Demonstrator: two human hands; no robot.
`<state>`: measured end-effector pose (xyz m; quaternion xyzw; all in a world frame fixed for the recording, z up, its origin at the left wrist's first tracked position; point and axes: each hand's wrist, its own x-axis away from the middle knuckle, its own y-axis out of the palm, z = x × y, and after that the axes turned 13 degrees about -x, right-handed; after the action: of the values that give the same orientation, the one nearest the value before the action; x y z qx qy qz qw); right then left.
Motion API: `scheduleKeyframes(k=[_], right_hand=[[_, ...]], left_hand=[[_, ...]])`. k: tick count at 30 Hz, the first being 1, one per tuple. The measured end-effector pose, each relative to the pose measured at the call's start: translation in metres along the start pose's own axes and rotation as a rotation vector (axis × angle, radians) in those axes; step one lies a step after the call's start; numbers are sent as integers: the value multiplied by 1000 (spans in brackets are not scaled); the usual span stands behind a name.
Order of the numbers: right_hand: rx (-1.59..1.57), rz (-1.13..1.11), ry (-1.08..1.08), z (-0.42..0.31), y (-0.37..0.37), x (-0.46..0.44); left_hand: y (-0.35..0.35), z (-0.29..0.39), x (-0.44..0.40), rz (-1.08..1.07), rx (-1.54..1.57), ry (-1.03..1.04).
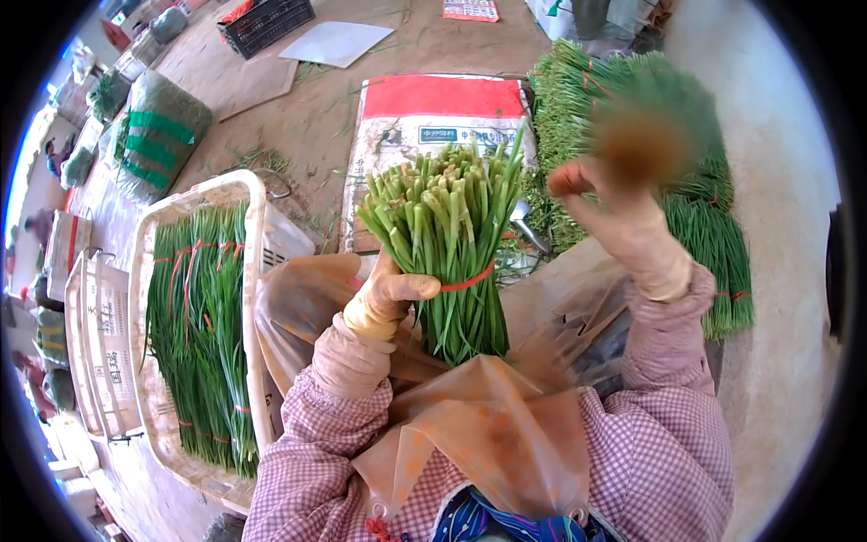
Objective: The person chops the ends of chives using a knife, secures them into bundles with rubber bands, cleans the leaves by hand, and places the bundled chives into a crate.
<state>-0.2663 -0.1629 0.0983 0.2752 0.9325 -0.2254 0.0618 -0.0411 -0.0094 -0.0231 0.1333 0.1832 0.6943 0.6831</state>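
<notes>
Before my body, a thick bunch of garlic chives (452,217) stands with its pale cut ends up and leaves down. A red band (468,278) circles it. My gloved left hand (397,294) is closed around the bunch's left side, thumb across the front near the band. My gloved right hand (623,217) is raised to the right, apart from the bunch. One orange-tipped finger or thumb shows; a brown-green blur covers the rest, so what it holds, if anything, is hidden. Behind it lies a pile of green bunches (578,108).
To the left, a white crate (256,316) holds banded green bunches (199,325). A red-and-white sack (442,95) lies flat ahead, with a metal tool (531,228) near its right edge. Farther off are a black crate (266,27), a white board (336,43) and a green-taped bale (161,135).
</notes>
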Motion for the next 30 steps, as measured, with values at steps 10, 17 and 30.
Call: scheduleKeyframes(k=[10, 17, 30], right_hand=[[-543, 127, 238, -27, 8, -40], [-9, 495, -243, 9, -116, 2], [82, 314, -159, -1, 91, -18]], left_hand=[[-12, -8, 2, -5, -54, -23], [-17, -4, 6, 3, 34, -54], [-4, 4, 2, 92, -53, -84]])
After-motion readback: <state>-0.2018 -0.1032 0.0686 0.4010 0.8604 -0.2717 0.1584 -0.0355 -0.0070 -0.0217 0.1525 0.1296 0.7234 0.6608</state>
